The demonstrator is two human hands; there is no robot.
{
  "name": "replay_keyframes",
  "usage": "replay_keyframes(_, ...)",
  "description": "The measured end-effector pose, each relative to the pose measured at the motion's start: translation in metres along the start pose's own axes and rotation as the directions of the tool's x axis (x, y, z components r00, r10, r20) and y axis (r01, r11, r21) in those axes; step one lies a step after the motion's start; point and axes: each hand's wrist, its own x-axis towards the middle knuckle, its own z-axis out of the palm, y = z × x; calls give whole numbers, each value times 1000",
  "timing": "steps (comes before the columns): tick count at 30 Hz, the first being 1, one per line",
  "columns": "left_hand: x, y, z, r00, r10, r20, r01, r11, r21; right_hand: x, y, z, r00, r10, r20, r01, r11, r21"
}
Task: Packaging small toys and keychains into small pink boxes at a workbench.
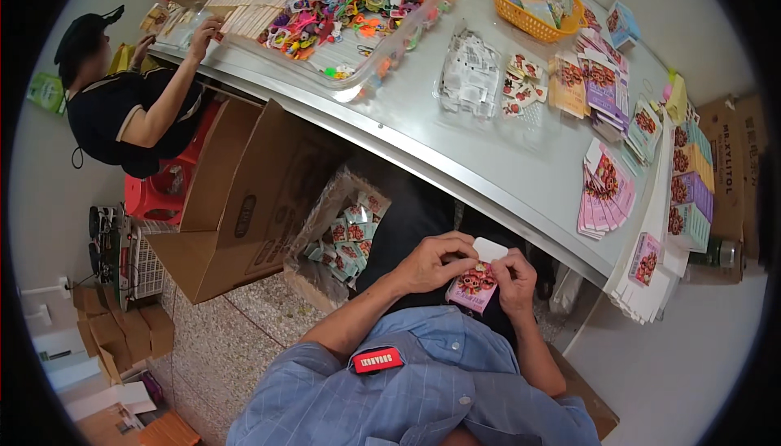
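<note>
A small pink carton (pixel 474 287) with a printed picture is held upright over my lap, its white top flap (pixel 490 250) raised. My left hand (pixel 439 262) is closed on the upper left of the carton, thumb and fingers near the opening. On the other side, my right hand (pixel 516 282) pinches the carton's right edge near the flap. What the carton contains cannot be seen. On the table close by lies a fanned stack of flat pink cartons (pixel 606 190).
A lined box of small green packs (pixel 350 238) stands left of my legs, beside a large open cardboard box (pixel 252 202). The table (pixel 390 108) bears a yellow basket (pixel 529 27) and a tray of white sachets (pixel 469 72). A co-worker (pixel 134 96) works at far left.
</note>
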Motion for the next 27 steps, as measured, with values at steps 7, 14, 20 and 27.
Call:
replay_keyframes(7,-2,7,20,993,-54,-107,27,969,-245,-5,-37,9,977,112,-179,-66,967,245)
replay_keyframes(14,4,21,13,983,158,94,-167,981,100,-2,-50,-20,996,-65,63,64,998,26)
replay_keyframes(20,10,31,17,979,120,166,-131,990,56,-3,-66,-20,993,100,58,-102,994,41)
replay_keyframes(27,13,37,19,987,-110,119,112,994,-8,1,-73,-18,972,225,70,-231,968,96)
